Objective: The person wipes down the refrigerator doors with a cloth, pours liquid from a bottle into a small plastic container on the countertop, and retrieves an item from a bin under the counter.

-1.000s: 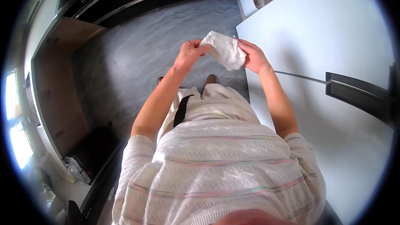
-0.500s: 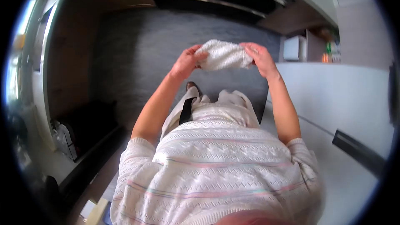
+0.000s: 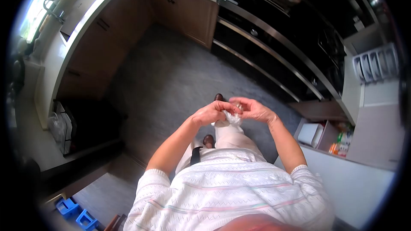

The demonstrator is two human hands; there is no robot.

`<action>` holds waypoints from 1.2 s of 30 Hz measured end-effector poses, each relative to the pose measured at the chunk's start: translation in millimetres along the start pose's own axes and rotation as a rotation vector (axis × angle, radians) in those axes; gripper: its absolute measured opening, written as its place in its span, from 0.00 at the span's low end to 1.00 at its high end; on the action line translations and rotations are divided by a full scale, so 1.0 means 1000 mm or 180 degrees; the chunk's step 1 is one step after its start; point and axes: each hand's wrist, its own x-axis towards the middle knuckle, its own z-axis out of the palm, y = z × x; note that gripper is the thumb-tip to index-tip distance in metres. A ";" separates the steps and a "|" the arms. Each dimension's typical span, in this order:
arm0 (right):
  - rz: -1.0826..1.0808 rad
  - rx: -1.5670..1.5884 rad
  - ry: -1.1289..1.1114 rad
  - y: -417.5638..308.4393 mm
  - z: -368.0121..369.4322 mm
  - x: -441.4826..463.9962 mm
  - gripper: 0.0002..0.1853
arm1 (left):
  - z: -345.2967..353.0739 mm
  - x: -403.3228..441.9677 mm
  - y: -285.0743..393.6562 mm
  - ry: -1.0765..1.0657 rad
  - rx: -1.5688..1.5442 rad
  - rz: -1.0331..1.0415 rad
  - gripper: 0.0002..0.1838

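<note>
We record a single white cloth (image 3: 233, 118), soft and limp, gathered into a small, crumpled bundle. We find it held in mid-air between the left hand (image 3: 213, 114) and the right hand (image 3: 255, 111), whose fingers cover much of it. The brightest, most wrinkled portion shows between the fingertips and sags just below them; a paler-grey fold shows beneath the left hand's fingers. From our viewpoint it lies in front of the off-white trousers (image 3: 233, 139), so its lower outline is hard to separate. We cannot resolve its weave or its full shape.
</note>
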 end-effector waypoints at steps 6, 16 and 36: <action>0.0415 -0.0664 -0.0543 -0.062 -0.043 0.103 0.20 | -0.094 0.003 0.064 0.0988 -0.0311 0.0003 0.26; -0.0471 -0.1629 -0.0790 -0.168 -0.076 0.304 0.14 | -0.225 -0.036 0.127 0.2328 0.1177 -0.0327 0.22; -0.1012 0.1296 0.0274 -0.351 -0.079 0.535 0.42 | -0.562 -0.013 0.327 0.1403 -0.1222 0.1741 0.29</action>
